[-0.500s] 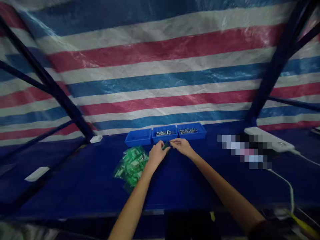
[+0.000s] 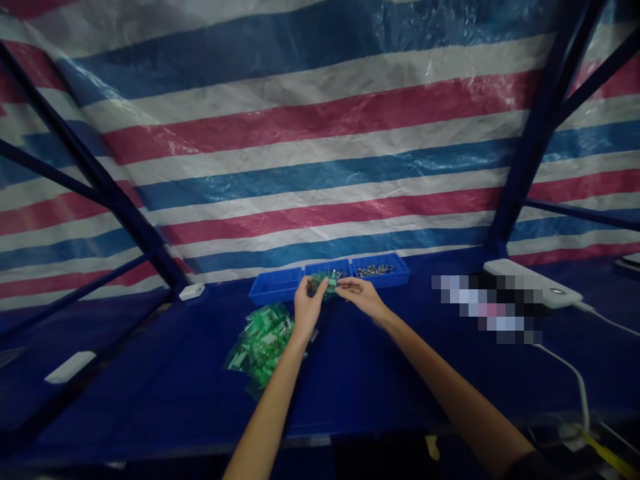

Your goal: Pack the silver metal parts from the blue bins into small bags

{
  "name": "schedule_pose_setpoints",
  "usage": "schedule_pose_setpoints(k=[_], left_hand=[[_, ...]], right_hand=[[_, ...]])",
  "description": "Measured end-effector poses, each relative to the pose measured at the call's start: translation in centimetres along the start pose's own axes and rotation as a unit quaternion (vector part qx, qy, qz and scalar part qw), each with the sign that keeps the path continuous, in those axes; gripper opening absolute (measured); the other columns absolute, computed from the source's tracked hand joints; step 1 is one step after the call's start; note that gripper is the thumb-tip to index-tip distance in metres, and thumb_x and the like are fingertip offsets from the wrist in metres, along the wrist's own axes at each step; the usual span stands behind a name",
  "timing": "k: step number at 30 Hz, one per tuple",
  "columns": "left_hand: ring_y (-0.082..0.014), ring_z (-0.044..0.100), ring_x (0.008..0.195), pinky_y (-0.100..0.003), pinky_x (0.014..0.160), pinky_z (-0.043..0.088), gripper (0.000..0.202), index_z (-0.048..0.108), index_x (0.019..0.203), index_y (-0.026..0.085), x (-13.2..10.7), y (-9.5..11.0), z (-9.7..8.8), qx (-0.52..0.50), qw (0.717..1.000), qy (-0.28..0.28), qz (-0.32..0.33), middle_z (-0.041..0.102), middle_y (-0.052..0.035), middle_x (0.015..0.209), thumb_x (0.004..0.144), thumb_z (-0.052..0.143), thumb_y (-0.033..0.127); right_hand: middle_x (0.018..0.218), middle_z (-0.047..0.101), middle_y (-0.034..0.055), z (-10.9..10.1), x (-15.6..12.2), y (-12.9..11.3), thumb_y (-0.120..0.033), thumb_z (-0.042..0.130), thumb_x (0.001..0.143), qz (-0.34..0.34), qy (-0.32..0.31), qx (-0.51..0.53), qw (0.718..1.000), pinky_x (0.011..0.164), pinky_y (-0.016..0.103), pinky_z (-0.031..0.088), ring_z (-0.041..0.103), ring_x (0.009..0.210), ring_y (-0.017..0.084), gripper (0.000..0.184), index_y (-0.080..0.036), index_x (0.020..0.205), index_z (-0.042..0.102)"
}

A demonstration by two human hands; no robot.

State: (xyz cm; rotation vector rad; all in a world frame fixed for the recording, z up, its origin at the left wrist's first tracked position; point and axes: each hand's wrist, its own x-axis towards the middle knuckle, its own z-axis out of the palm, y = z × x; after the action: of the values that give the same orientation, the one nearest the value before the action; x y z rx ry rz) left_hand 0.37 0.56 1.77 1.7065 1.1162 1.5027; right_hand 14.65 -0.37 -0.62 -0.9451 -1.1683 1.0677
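Over the front of the middle bin, my left hand [image 2: 309, 305] grips a small clear greenish plastic bag [image 2: 327, 283], thumb on its near side. At the bag's right edge are the closed fingertips of my right hand [image 2: 365, 299], which seem to pinch it. What the bag holds is too small to make out. Left of my left forearm lies a pile of green plastic bags [image 2: 265, 340] with pale pieces inside. Behind my hands, the middle blue bin [image 2: 337, 265] is mostly covered. The right blue bin [image 2: 400, 273] contains many small shiny metal parts.
A third blue bin [image 2: 273, 288] stands at the left of the row on the blue table [image 2: 165, 373]. To the right lie a white power bank [image 2: 533, 283] with a cable and a pixelated item [image 2: 483, 303]. Small white boxes [image 2: 192, 291] sit left. Striped sheeting [image 2: 320, 147] hangs behind.
The plastic bag now shows spread out between my hands; before, only a dark bit showed at the fingertips. My left hand has turned more upright. The view has shifted slightly.
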Motion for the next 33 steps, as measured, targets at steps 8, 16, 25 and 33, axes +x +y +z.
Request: schedule_pose_setpoints(k=[8,16,25,33], left_hand=[[-0.0186,0.058,0.090,-0.031,0.083,0.041,0.013,0.063,0.079,0.020,-0.2,0.9,-0.2,0.089,0.992,-0.012,0.087,0.065,-0.0023,0.090,0.072,0.067,0.030],[-0.0239,0.053,0.106,-0.043,0.092,0.035,0.011,0.068,0.074,0.026,-0.3,1.7,-0.9,0.256,0.953,-0.001,0.160,0.064,-0.0021,0.109,0.073,0.065,0.015],[-0.0174,0.064,0.063,-0.025,0.063,0.046,0.020,0.064,0.075,0.019,1.8,1.2,-3.4,0.202,0.979,0.024,0.029,0.067,0.0017,0.061,0.066,0.069,0.035],[-0.0248,0.062,0.094,-0.036,0.084,0.037,0.018,0.064,0.093,0.022,7.2,0.4,-9.5,0.466,0.879,0.075,-0.064,0.071,-0.0046,0.087,0.082,0.052,0.029]], right_hand=[[0.087,0.070,0.0060,-0.5,0.0,-0.4,-0.028,0.066,0.068,-0.158,0.040,-0.107,0.981,0.071,0.031,0.048,0.064,0.084,0.020,0.015,-0.019,0.080,0.068],[0.100,0.069,0.0032,-1.4,-0.4,-1.2,-0.020,0.059,0.074,-0.286,0.098,-0.252,0.919,0.094,0.040,0.041,0.058,0.101,0.021,0.011,-0.025,0.073,0.070],[0.074,0.071,0.0046,0.4,-0.1,-0.1,-0.038,0.060,0.074,-0.112,0.054,-0.097,0.987,0.066,0.029,0.050,0.066,0.074,0.019,0.041,-0.016,0.109,0.058],[0.072,0.070,0.0027,1.2,-0.9,0.5,-0.029,0.056,0.074,-0.095,-0.042,-0.175,0.979,0.065,0.028,0.050,0.066,0.070,0.016,0.020,-0.018,0.088,0.067]])
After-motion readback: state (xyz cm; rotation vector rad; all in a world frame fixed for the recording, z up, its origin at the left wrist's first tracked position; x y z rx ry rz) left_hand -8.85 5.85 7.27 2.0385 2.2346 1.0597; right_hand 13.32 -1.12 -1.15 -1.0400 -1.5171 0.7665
